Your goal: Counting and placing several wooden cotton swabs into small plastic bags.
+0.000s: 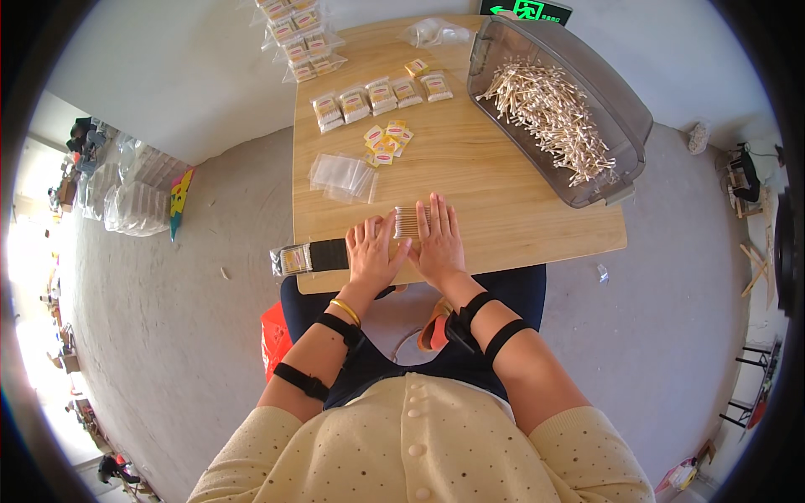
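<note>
From my remote seat I see the bare left hand [371,251] and the bare right hand [438,245] close together, palms down, fingers extended, thumbs nearly meeting; between them, near the front edge of the light wooden table [486,168], lies a flat row of thin, white-tipped cotton swabs [407,223]; each stick's long axis runs left to right, with white tips pointing left toward the left fingers; the right fingers cover the other end, so I cannot tell how those tips sit, nor how firmly either hand presses.

Left of the left hand I have a flat black strip [329,254], its long axis also left to right; at its outer end is a clear plastic packet of swabs [294,260]; farther in lie flat, clear plastic bags [342,178], then small yellow-and-white cards [387,144], overlapping; beyond them, a row of filled clear packets [381,95]; at far right, a grey translucent plastic bin [602,82] holds loose swabs [545,109], pointing many ways.
</note>
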`<state>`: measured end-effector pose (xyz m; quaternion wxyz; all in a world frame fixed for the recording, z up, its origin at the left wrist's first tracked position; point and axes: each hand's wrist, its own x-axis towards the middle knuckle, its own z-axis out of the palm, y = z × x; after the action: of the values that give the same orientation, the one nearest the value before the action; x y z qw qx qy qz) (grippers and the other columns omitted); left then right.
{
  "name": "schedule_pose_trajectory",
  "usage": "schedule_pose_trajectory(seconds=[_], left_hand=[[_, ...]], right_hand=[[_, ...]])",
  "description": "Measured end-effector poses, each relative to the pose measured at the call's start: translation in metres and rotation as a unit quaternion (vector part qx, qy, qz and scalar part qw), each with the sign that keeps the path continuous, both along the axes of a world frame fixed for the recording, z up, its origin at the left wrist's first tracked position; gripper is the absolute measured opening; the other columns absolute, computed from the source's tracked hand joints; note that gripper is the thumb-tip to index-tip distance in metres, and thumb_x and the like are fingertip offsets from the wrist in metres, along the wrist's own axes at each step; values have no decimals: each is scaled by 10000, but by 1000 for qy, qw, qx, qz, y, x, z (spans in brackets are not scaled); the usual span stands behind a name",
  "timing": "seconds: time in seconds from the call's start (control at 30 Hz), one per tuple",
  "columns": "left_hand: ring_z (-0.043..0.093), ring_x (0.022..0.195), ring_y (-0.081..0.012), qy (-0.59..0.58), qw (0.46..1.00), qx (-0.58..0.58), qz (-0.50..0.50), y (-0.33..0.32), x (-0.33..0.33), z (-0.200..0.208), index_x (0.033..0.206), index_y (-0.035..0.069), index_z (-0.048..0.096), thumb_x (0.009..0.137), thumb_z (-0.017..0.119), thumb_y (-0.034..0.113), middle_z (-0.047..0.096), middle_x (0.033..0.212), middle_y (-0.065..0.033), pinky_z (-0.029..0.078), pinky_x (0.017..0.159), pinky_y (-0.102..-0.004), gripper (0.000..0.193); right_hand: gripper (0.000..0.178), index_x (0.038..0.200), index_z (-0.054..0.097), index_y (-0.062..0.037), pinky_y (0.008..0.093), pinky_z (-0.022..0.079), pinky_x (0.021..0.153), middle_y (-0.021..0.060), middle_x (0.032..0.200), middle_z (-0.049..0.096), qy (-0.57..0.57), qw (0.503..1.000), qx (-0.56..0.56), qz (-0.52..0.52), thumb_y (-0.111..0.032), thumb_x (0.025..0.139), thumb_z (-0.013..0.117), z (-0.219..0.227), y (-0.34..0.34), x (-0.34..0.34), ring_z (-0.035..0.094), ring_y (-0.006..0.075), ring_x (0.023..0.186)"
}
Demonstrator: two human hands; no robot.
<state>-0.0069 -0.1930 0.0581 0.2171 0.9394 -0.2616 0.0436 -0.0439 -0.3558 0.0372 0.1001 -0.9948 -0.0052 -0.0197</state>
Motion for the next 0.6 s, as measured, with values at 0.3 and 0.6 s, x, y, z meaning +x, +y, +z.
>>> schedule_pose_trajectory(seconds=[0.3, 0.6], left_hand=[[511, 1169, -331, -14, 999, 31, 1, -8, 6, 4, 1454, 133, 545, 954, 622, 421, 575, 1192, -136, 335, 1054, -509, 582], [516, 1144, -321, -28, 998, 48, -12, -10, 10, 8, 1393, 115, 581, 962, 615, 429, 572, 1165, -134, 328, 1067, -536, 535]], right_hand=[[885, 1602, 252, 12, 495, 104, 1283, 272, 1669, 184, 6, 1000, -11, -2, -516, 955, 547, 1, 1, 1, 133, 387, 1573], [889, 1605, 264, -20, 496, 109, 1282, 260, 1676, 165, 2, 1000, 1, -4, -483, 930, 609, 2, 1, 0, 123, 379, 1575]])
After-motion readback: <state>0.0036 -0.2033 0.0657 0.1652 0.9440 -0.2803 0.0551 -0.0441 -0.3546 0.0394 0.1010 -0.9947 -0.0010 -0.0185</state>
